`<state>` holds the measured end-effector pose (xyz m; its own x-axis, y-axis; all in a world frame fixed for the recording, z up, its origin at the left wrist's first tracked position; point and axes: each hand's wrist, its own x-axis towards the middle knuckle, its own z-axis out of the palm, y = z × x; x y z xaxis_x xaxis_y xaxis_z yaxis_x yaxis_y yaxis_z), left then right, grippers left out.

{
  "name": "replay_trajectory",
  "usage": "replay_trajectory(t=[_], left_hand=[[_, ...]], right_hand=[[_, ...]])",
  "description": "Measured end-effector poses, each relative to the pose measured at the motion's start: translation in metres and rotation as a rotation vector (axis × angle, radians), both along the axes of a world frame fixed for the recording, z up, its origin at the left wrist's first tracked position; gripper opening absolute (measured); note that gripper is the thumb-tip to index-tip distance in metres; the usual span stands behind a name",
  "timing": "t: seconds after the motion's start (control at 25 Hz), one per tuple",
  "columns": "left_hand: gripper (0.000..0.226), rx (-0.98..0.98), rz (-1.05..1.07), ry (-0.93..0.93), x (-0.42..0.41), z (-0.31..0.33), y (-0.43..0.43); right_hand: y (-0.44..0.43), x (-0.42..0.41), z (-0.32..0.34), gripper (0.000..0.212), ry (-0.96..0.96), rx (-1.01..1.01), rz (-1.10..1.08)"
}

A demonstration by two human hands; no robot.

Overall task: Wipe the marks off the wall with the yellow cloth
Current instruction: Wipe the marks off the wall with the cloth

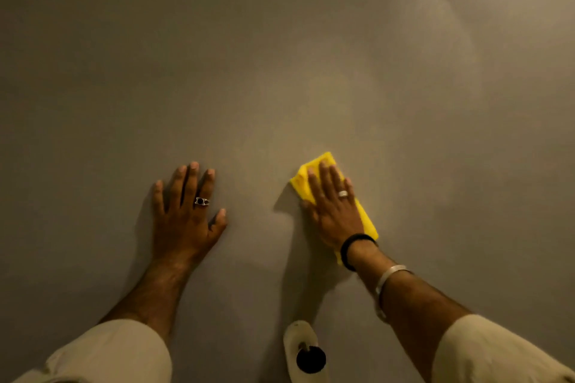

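Head view:
Wall [280, 56]: plain grey-beige, faint pale smears upper right.
Yellow cloth [367, 221]: folded, flat against wall under right palm.
Right hand [333, 211]: fingers extended together, pressing cloth.
Left hand [186, 211]: fingers spread flat on wall, holding nothing.

Dim, warm yellowish light, brightest toward the upper right of the wall [280, 56], fading dark at the left edge and corners; soft shadows cast left of each hand; overall soft, slightly grainy focus; faint pale smears glowing at upper right; no glare
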<state>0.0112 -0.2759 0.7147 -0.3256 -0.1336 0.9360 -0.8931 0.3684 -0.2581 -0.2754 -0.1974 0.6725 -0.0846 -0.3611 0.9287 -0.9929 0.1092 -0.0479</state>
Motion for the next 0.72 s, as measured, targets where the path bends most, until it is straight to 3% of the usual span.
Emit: replay_trajectory(t=[0.12, 0.2, 0.32, 0.44, 0.56, 0.72], left_hand=[[0.076, 0.010, -0.003, 0.009, -0.007, 0.004, 0.005], [0.074, -0.030, -0.037, -0.012, -0.033, 0.018, 0.011], [0.066, -0.017, -0.075, 0.173, -0.081, 0.043, 0.017], [0.062, -0.026, -0.041, 0.268, -0.097, 0.042, 0.011], [0.061, -0.037, -0.031, 0.215, -0.090, 0.039, 0.008], [0.062, -0.027, -0.024, 0.234, -0.096, 0.039, 0.010]], right_hand=[[0.007, -0.057, 0.049, 0.066, -0.221, -0.027, -0.035], [0.003, -0.058, 0.102, 0.064, -0.268, -0.059, -0.007], [-0.006, -0.018, 0.114, 0.060, -0.056, -0.087, 0.094], [-0.002, -0.028, 0.043, 0.058, 0.236, -0.097, 0.108], [0.004, -0.075, 0.019, 0.058, 0.086, -0.174, 0.108], [0.001, -0.090, 0.082, 0.062, -0.080, -0.226, 0.092]])
